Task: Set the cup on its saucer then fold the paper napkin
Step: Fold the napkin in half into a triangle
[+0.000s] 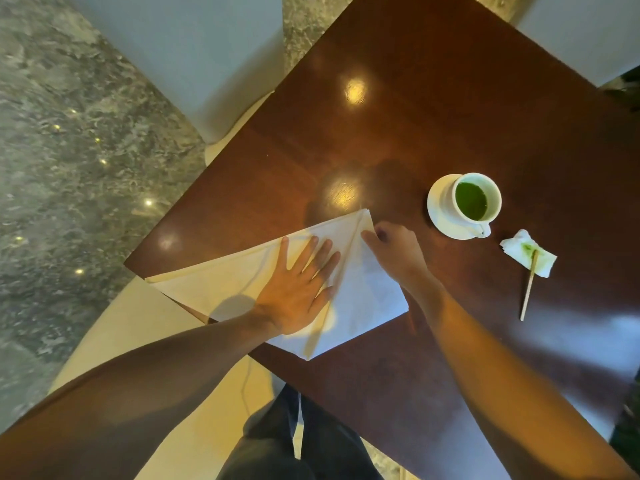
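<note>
A white cup [476, 199] holding green liquid stands on its white saucer [441, 209] at the right of the dark wooden table [450, 109]. A large white paper napkin [367, 296] lies partly folded near the table's left corner, one flap laid over along a diagonal crease. My left hand [298, 289] rests flat on the napkin, fingers spread. My right hand [394, 251] pinches the napkin's folded edge near its far corner.
A crumpled, green-stained tissue [528, 256] with a thin wooden stirrer [529, 289] lies right of the saucer. Pale chairs [194, 57] stand around the table, one cream seat [138, 327] beneath my left arm. Grey marble floor [69, 150] lies to the left.
</note>
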